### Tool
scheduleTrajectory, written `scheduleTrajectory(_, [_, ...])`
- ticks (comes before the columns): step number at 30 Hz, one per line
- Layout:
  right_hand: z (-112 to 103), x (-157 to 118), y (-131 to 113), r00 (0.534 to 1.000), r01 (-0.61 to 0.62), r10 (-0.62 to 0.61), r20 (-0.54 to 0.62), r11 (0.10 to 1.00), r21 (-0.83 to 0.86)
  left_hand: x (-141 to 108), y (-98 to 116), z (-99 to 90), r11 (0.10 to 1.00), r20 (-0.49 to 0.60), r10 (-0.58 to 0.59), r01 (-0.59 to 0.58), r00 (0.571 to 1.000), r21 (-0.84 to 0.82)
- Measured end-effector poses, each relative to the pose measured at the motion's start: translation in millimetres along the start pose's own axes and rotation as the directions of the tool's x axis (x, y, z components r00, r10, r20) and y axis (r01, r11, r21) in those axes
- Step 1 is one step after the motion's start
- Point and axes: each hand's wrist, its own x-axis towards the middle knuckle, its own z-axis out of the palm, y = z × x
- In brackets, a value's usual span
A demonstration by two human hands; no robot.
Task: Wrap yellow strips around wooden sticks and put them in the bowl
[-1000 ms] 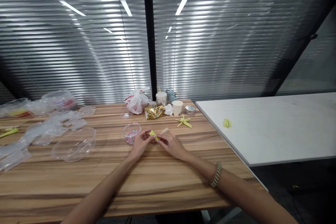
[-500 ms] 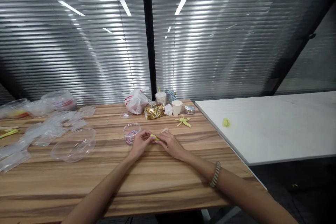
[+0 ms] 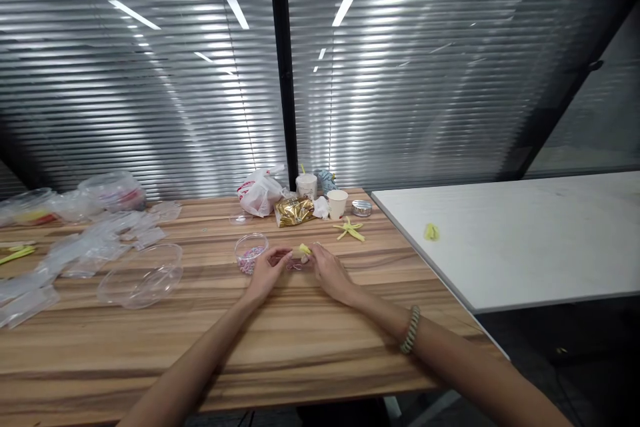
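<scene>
Over the wooden table my right hand [image 3: 331, 275] grips a small yellow piece [image 3: 305, 249] at its fingertips; the piece is too small to name more exactly. A pale bit hangs just below it. Facing it across a narrow gap is my left hand [image 3: 266, 275], with thumb and fingers pinched together; what they hold, if anything, cannot be made out. A few small pinkish beads [image 3: 295, 266] lie on the table between the hands. Directly beside my left hand stands a clear round tub [image 3: 251, 241] with pink and purple beads in it.
Yellow strips [image 3: 350, 229] lie crossed beyond my right hand, near a paper cup [image 3: 337, 204], a tin [image 3: 361, 208], a gold packet [image 3: 295, 212] and a plastic bag [image 3: 261, 193]. Leftward are a clear lid [image 3: 143, 277] and clear sachets [image 3: 95, 247]. A white table [image 3: 525, 247] adjoins on the right.
My hands have drawn slightly apart. The yellow piece, between both hands before, has shifted right and is now at my right fingertips. Beads on the table between the hands now show more.
</scene>
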Motion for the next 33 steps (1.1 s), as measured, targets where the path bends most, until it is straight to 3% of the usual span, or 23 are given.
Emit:
scheduleTrajectory(7, [-0.2, -0.1, -1.6, 0.992, -0.119, 0.120, 0.028, 0.993, -0.017, 0.9, -5.6, -5.3, 0.964, 0.068, 0.145, -0.156, 0.987, 0.215])
scheduleTrajectory(17, [-2.4, -0.8, -6.4, 0.991, -0.070, 0.078, 0.107, 0.995, -0.068, -1.4, -7.6, -4.8, 0.849, 0.257, 0.244, -0.335, 0.935, 0.409])
scheduleTrajectory(33, [-0.2, -1.3, -1.7, 0.992, -0.015, 0.020, 0.121, 0.999, -0.043, -3.9, -5.7, -3.3, 0.801, 0.282, 0.289, -0.393, 0.915, 0.452])
